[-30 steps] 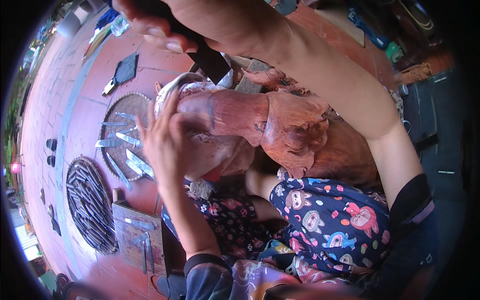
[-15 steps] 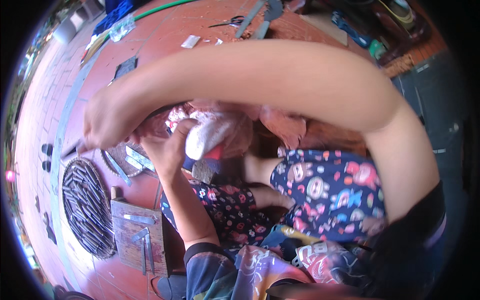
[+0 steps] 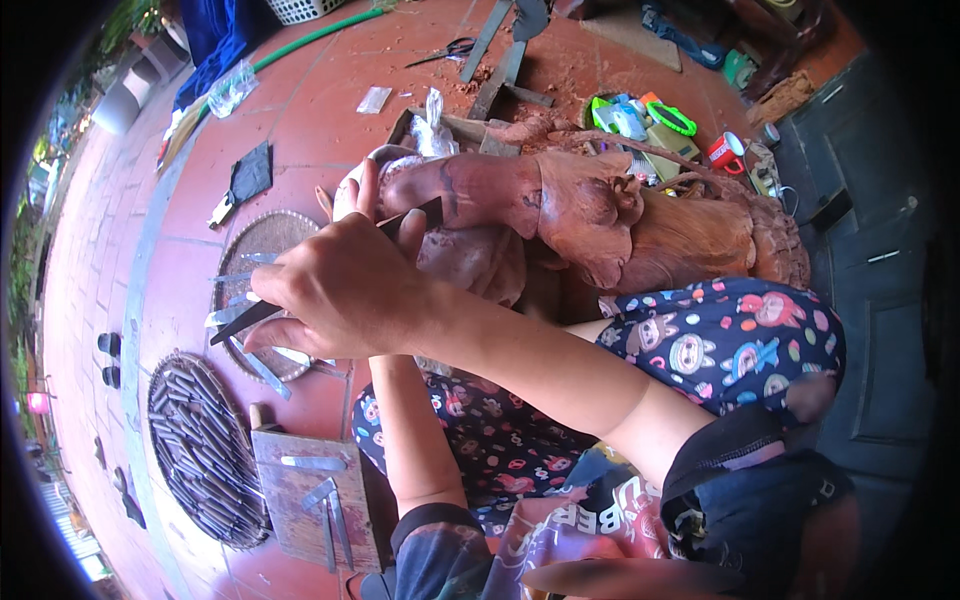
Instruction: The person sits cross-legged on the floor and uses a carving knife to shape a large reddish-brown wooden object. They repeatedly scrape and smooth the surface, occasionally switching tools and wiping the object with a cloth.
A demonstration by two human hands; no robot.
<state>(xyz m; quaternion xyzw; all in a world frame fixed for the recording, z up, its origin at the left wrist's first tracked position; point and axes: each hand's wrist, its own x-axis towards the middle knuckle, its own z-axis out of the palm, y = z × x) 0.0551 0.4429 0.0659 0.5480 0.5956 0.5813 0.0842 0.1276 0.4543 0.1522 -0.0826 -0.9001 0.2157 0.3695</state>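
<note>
A reddish-brown carved wooden figure [image 3: 590, 215] lies across in front of me, its smooth rounded end toward the left. My right hand [image 3: 345, 275] is closed around a dark flat chisel-like tool [image 3: 248, 320]. The tool's broad end reaches the smooth wood, though whether it touches cannot be told. My left hand [image 3: 358, 192] is at the rounded end of the figure, largely covered by the right hand; the fingers that show are stretched and apart. Pale cloth [image 3: 395, 157] shows beside those fingers.
Left of my legs are a woven basket of dark rods [image 3: 200, 450], a round woven tray [image 3: 235, 262] with blades, and a wooden board [image 3: 290, 510] bearing metal blades. Scissors [image 3: 455, 48] lie on the tiles. A red mug [image 3: 728, 152] stands beyond the figure, near a dark panelled surface [image 3: 880, 330].
My right arm has swung down and toward me from across the figure, uncovering the wood. The dark tool has come over to the figure's smooth end. My left hand has moved slightly farther away.
</note>
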